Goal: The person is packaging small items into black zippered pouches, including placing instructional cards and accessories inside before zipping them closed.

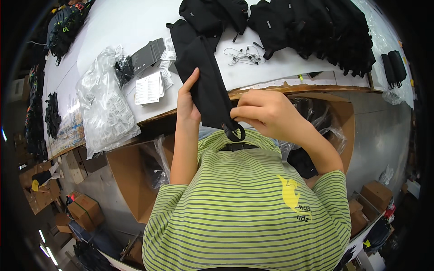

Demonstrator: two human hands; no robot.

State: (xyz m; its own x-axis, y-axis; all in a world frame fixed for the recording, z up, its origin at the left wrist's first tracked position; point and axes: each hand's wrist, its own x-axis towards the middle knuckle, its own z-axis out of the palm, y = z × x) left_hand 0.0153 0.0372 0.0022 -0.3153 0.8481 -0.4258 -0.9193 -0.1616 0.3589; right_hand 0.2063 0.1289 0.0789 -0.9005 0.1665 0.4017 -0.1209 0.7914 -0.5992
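A long, flat black fabric pouch (209, 86) hangs slantwise in front of me, over the table's near edge. Its left side is gripped by my left hand (189, 101), thumb lying on top and fingers behind it. My right hand (267, 114) is closed in a pinch at the pouch's lower right edge; what lies between the fingertips is mostly hidden. Just below, a black strap loop (235, 134) sticks out of the pouch's lower end. Beyond the far end lie more black pouches (199, 18). Thin black tag strings (244, 56) are scattered to the right.
Left on the white table (108, 27) are white printed cards (148, 89), dark grey cards (149, 55) and a clear plastic bag (106, 104) of small items. Many black pouches (312, 27) are piled at the right. Open cardboard boxes (129, 176) stand below the table edge.
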